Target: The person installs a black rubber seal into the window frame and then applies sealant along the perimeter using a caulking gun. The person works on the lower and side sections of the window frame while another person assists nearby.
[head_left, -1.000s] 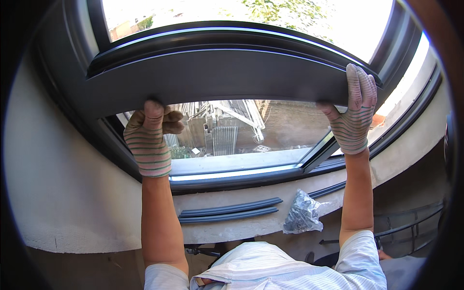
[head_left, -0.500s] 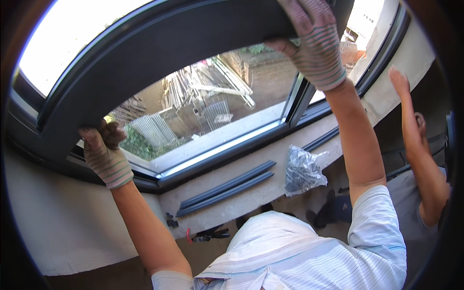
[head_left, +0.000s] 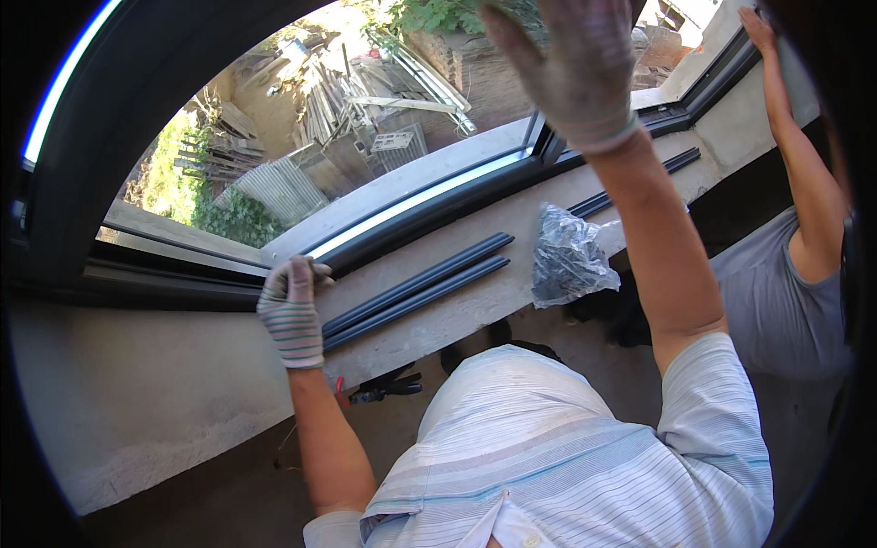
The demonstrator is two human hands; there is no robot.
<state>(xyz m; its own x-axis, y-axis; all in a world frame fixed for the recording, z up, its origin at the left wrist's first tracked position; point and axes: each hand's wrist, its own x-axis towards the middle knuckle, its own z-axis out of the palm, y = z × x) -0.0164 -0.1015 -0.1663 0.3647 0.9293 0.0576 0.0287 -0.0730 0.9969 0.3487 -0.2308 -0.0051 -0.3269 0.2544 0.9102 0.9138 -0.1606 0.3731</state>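
My left hand (head_left: 292, 315), in a striped work glove, is at the lower left corner of the dark window frame (head_left: 393, 226). Its fingers are curled together, and anything in them is hidden. My right hand (head_left: 582, 82), gloved too and smeared by motion, is raised in front of the window with thumb and fingers apart and nothing seen in it. Two dark grey strips (head_left: 420, 285) lie side by side on the concrete sill (head_left: 402, 315), close to my left hand. Below my right forearm sits a clear plastic bag (head_left: 571, 260) of dark pieces.
Another dark strip (head_left: 639, 180) lies farther right on the sill. Red-and-black pliers (head_left: 384, 388) are below the sill's edge. At the right a co-worker in a grey shirt (head_left: 776, 292) reaches a hand (head_left: 758, 32) to the window's far side. Planks (head_left: 329, 119) lie outside.
My left hand has left the upper dark frame piece and come down to the lower corner. My right hand has come off that piece. The co-worker's hand has risen to the frame.
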